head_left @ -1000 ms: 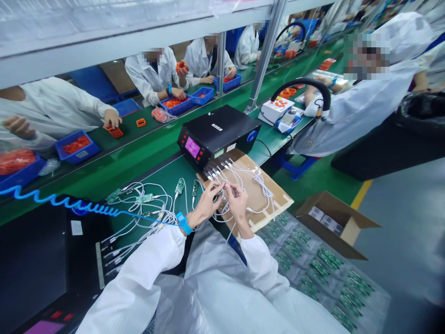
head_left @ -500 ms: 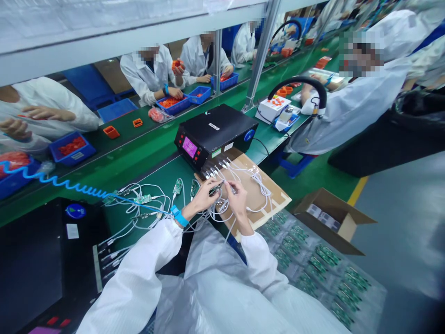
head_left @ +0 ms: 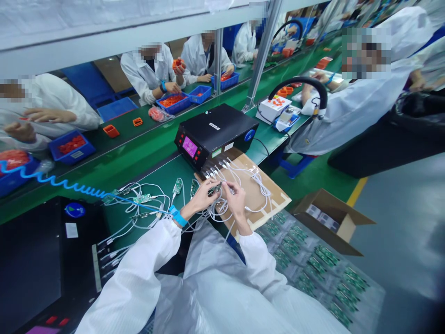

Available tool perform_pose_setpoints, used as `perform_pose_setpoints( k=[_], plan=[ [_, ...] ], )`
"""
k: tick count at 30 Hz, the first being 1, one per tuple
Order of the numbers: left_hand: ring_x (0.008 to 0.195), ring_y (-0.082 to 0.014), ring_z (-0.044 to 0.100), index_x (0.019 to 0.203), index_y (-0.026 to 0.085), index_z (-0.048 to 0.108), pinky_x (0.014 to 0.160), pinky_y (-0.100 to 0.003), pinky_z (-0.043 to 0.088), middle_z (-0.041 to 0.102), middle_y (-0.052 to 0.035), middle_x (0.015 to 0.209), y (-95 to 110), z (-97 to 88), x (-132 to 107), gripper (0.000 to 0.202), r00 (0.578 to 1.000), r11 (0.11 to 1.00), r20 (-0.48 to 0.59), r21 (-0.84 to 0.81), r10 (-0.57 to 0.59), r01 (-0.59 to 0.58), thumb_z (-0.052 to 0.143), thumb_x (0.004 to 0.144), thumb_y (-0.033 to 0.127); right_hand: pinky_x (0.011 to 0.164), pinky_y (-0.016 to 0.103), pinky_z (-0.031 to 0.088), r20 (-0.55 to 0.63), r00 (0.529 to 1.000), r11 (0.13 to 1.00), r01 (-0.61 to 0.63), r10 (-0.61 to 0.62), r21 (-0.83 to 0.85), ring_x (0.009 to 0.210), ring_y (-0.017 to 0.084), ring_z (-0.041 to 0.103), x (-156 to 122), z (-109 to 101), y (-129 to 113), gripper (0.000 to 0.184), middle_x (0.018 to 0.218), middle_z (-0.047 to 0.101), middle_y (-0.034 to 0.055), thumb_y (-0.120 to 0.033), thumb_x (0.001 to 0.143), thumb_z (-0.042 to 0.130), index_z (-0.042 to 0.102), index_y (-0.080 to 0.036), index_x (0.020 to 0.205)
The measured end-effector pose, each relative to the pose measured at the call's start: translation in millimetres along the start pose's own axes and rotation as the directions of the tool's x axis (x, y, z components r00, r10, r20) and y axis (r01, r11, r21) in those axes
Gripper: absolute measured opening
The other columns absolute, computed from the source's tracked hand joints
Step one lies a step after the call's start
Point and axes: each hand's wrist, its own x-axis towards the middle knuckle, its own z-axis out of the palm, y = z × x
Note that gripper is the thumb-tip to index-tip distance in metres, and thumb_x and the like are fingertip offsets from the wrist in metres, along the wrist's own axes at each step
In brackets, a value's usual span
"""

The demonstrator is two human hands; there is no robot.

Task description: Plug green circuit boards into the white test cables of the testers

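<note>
My left hand point(head_left: 200, 196) and my right hand point(head_left: 235, 196) meet over the brown cardboard sheet point(head_left: 274, 200), both pinched on a small green circuit board point(head_left: 214, 188) held between them. White cables point(head_left: 255, 178) run from the board area back to the front of a black tester box point(head_left: 217, 133) with a pink screen. A blue wrist strap point(head_left: 177, 215) sits on my left wrist, with a blue coiled cord point(head_left: 52, 182) trailing off left. More small green boards point(head_left: 178, 186) with white leads lie on the green bench to the left of my hands.
A clear tray of several green circuit boards point(head_left: 313, 266) lies at my right. An open cardboard box point(head_left: 330, 218) stands on the floor beyond it. A black machine point(head_left: 38, 260) fills the lower left. Across the green conveyor point(head_left: 132, 148), people in white coats handle orange parts in blue bins point(head_left: 71, 146).
My hands have risen slightly and drawn the small board up between them. The view has shifted a little left and down. The person at far left let go of an orange part on the belt.
</note>
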Motion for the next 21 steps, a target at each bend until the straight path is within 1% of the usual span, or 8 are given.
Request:
perform_pose_setpoints(
  k=[3, 6, 7, 9, 10, 12, 15, 21],
  plan=[
    [0.118, -0.0237, 0.063, 0.134, 0.016, 0.067, 0.111, -0.041, 0.048, 0.065, -0.0115, 0.123, -7, 1.3, -1, 0.041, 0.999, 0.999, -0.009, 0.016, -0.042, 0.042, 0.062, 0.093, 0.018, 0.094, 0.041, 0.053, 0.004, 0.997, 0.988, 0.071, -0.072, -0.138, 0.098, 0.024, 0.069, -3, -6, -8, 0.037, 0.103, 0.075, 0.0098, -0.053, 0.095, 0.068, 0.076, -0.018, 0.105],
    [0.116, -0.0243, 0.064, 0.133, 0.015, 0.068, 0.11, -0.043, 0.049, 0.066, -0.0118, 0.122, -15, 5.1, -1, 0.041, 0.995, 0.995, -0.033, 0.043, -0.093, 0.095, 0.063, 0.092, 0.016, 0.09, 0.04, 0.053, -0.028, 0.973, 0.913, 0.206, -0.23, -0.353, 0.095, 0.023, 0.066, -26, -13, -17, 0.033, 0.105, 0.068, 0.0102, -0.048, 0.1, 0.064, 0.073, -0.019, 0.111],
    [0.114, -0.0244, 0.065, 0.132, 0.014, 0.068, 0.109, -0.043, 0.05, 0.066, -0.0119, 0.121, -17, 6.2, -1, 0.04, 0.993, 0.992, -0.043, 0.055, -0.113, 0.116, 0.063, 0.092, 0.016, 0.087, 0.038, 0.053, 0.013, 0.959, 0.875, 0.265, -0.284, -0.405, 0.092, 0.023, 0.065, -39, -15, -18, 0.028, 0.102, 0.066, 0.0094, -0.045, 0.102, 0.063, 0.072, -0.019, 0.108],
    [0.112, -0.0244, 0.067, 0.131, 0.012, 0.068, 0.106, -0.042, 0.052, 0.068, -0.0123, 0.119, -20, 7.4, -1, 0.041, 0.986, 0.985, -0.073, 0.074, -0.149, 0.155, 0.064, 0.09, 0.014, 0.081, 0.035, 0.052, 0.196, 0.912, 0.792, 0.41, -0.36, -0.452, 0.085, 0.021, 0.064, -67, -18, -16, 0.02, 0.091, 0.065, 0.0067, -0.035, 0.105, 0.06, 0.071, -0.019, 0.099],
    [0.112, -0.0245, 0.067, 0.131, 0.012, 0.068, 0.106, -0.042, 0.052, 0.068, -0.0126, 0.119, -20, 7.6, 0, 0.041, 0.983, 0.982, -0.089, 0.078, -0.163, 0.17, 0.064, 0.09, 0.013, 0.079, 0.034, 0.051, 0.295, 0.877, 0.749, 0.477, -0.378, -0.459, 0.083, 0.021, 0.063, -82, -19, -13, 0.019, 0.088, 0.064, 0.0061, -0.032, 0.105, 0.059, 0.07, -0.02, 0.096],
    [0.113, -0.025, 0.068, 0.13, 0.012, 0.069, 0.107, -0.042, 0.052, 0.069, -0.013, 0.12, -21, 7.3, 0, 0.04, 0.977, 0.979, -0.113, 0.078, -0.178, 0.188, 0.064, 0.089, 0.013, 0.075, 0.034, 0.051, 0.416, 0.828, 0.665, 0.554, -0.376, -0.5, 0.083, 0.022, 0.062, -106, -19, -5, 0.018, 0.087, 0.064, 0.0068, -0.029, 0.105, 0.059, 0.069, -0.02, 0.093],
    [0.112, -0.0254, 0.069, 0.126, 0.011, 0.07, 0.106, -0.042, 0.053, 0.071, -0.0134, 0.119, -20, 6.7, 0, 0.038, 0.973, 0.977, -0.131, 0.074, -0.189, 0.2, 0.066, 0.089, 0.015, 0.073, 0.036, 0.05, 0.446, 0.824, 0.576, 0.565, -0.35, -0.591, 0.084, 0.024, 0.059, -127, -15, 11, 0.016, 0.088, 0.062, 0.0083, -0.026, 0.104, 0.059, 0.07, -0.019, 0.094],
    [0.114, -0.0259, 0.071, 0.12, 0.013, 0.072, 0.106, -0.042, 0.053, 0.074, -0.0135, 0.122, -18, 7.9, 2, 0.032, 0.962, 0.973, -0.171, 0.06, -0.211, 0.224, 0.065, 0.089, 0.014, 0.072, 0.034, 0.05, 0.389, 0.86, 0.529, 0.509, -0.329, -0.679, 0.083, 0.023, 0.058, -130, -14, 27, 0.021, 0.09, 0.063, 0.0086, -0.012, 0.103, 0.051, 0.07, -0.019, 0.096]
  ],
)
